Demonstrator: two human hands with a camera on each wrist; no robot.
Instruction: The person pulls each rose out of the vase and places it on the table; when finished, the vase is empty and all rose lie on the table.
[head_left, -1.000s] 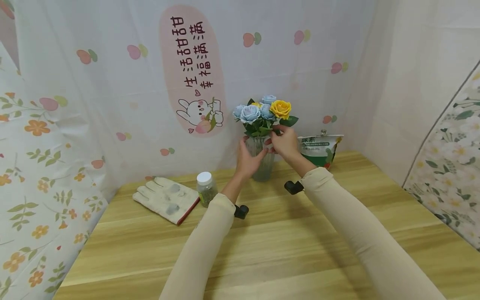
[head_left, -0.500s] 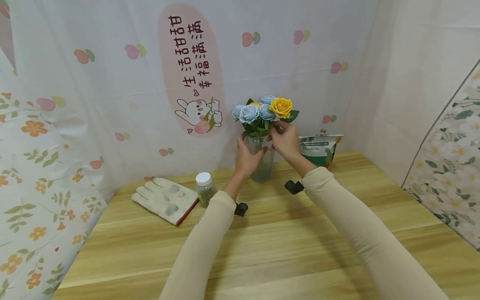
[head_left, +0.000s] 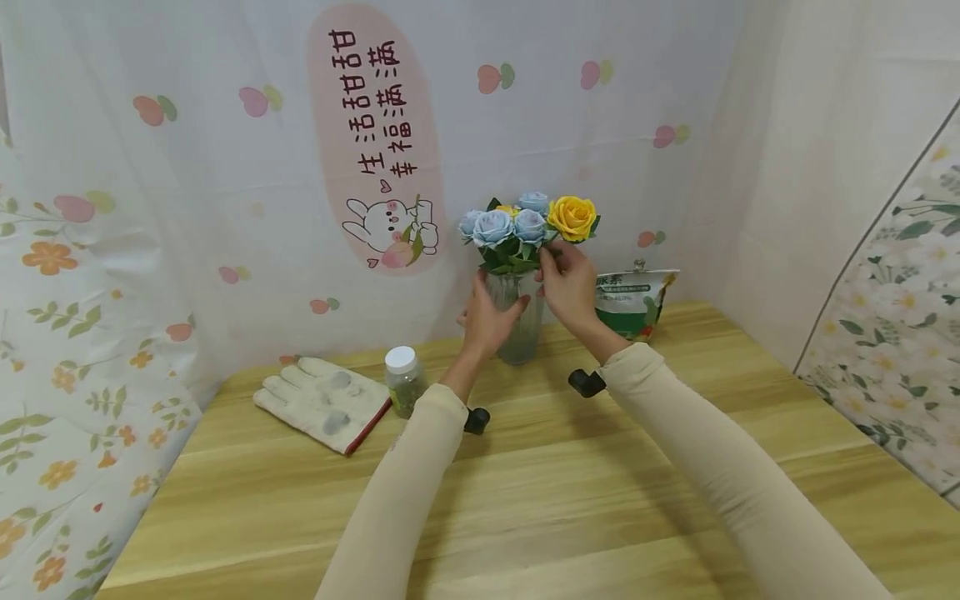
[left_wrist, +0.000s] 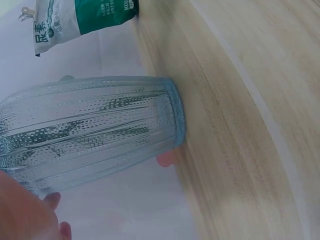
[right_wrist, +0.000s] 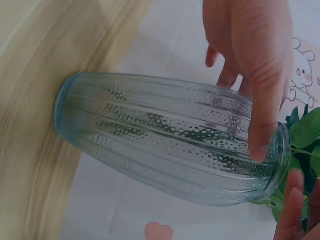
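A ribbed clear glass vase stands upright on the table, holding blue roses and yellow ones amid green leaves. My left hand grips the vase's upper part, thumb on the near side and fingers round the far side, as the right wrist view shows. Just beneath the large yellow rose, at the right of the bunch, my right hand pinches its stem. The exact contact is partly hidden by fingers and leaves. In the left wrist view, the glass vase appears sideways with its base on the table.
A white-and-green bag with a clip on top stands behind my right hand. To the left are a white-lidded jar and a cream work glove with a red cuff. A printed curtain hangs behind the table.
The large yellow rose has shifted slightly right relative to the vase, with my right hand at its stem. My left hand keeps its grip on the vase. The head view has turned slightly.
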